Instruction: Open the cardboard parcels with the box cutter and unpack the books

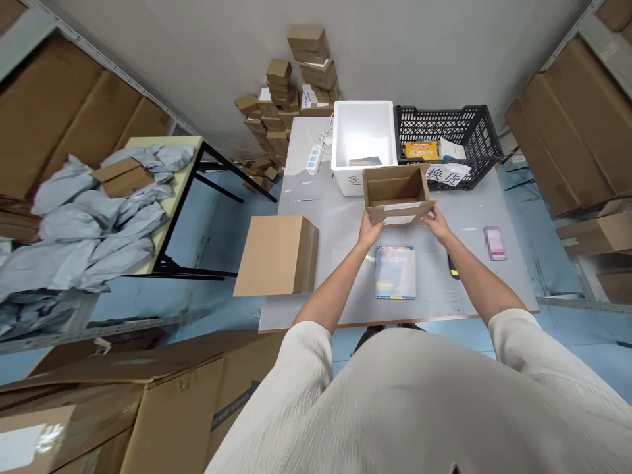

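Observation:
Between both hands is an open cardboard box [395,214], tilted so that its hollow inside shows. My left hand [369,230] grips its lower left corner, fingers closed on the cardboard. At the lower right corner, my right hand [437,224] pinches the box's edge or flap. A blue book [395,272], apparently in clear wrap, lies flat on the table below the box. Part of a black and yellow tool [453,267] shows beside my right forearm, which hides the rest.
Behind the box stand a white bin [363,108] and a black plastic crate [481,148] with books in it. A large carton [269,257] sits at the table's left edge. A power strip [314,160] lies at the back left; a pink item [495,243] lies at right.

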Action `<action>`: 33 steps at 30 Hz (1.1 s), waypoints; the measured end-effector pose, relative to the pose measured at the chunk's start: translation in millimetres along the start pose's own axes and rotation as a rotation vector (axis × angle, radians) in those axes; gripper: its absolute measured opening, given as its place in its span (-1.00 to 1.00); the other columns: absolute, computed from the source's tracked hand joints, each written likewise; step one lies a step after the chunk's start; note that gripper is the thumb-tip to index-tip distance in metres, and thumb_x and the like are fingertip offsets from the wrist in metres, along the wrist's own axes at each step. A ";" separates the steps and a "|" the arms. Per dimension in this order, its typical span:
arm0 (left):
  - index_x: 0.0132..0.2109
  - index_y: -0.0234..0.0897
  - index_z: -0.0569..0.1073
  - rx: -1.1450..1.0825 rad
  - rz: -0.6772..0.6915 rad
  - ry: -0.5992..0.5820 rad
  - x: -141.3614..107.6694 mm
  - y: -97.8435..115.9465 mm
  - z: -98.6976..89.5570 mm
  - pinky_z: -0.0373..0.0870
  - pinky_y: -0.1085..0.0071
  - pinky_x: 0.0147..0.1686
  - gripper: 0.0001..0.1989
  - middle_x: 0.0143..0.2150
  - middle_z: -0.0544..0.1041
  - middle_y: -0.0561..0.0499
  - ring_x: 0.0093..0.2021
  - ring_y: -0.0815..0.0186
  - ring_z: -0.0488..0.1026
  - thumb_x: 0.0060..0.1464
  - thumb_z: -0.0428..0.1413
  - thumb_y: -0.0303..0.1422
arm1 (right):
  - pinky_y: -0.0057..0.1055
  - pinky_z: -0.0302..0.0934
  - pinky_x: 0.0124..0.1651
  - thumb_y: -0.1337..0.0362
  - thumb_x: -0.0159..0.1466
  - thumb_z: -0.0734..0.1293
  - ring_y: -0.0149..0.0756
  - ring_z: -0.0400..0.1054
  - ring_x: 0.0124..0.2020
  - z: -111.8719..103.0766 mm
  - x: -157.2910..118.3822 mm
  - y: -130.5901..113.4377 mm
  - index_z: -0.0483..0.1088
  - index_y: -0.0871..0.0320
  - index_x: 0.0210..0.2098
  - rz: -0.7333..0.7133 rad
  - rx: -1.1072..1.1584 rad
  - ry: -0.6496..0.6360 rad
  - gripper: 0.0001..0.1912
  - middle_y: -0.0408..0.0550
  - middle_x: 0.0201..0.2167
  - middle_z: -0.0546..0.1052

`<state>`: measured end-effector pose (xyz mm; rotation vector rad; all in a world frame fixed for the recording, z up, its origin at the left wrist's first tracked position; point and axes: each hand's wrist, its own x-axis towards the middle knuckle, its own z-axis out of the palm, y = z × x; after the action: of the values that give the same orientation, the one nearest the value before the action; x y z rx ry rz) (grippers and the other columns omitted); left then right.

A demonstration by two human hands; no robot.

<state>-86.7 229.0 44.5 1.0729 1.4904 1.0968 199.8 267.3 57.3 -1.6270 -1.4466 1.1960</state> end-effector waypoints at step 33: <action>0.44 -0.27 0.43 0.579 -0.222 -0.494 -155.5 -110.8 10.6 0.17 0.07 0.58 -0.27 0.59 0.34 -0.25 0.61 -0.09 0.24 0.13 0.27 -0.40 | -0.13 0.48 0.15 0.21 0.34 0.41 0.07 0.57 0.16 90.9 -153.0 81.4 0.50 0.10 0.11 0.531 -0.652 -0.053 -0.64 0.22 0.12 0.63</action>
<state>-64.4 56.4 -34.9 1.4017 1.4957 0.2039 151.2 93.5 -18.4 -2.5619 -1.5910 1.0933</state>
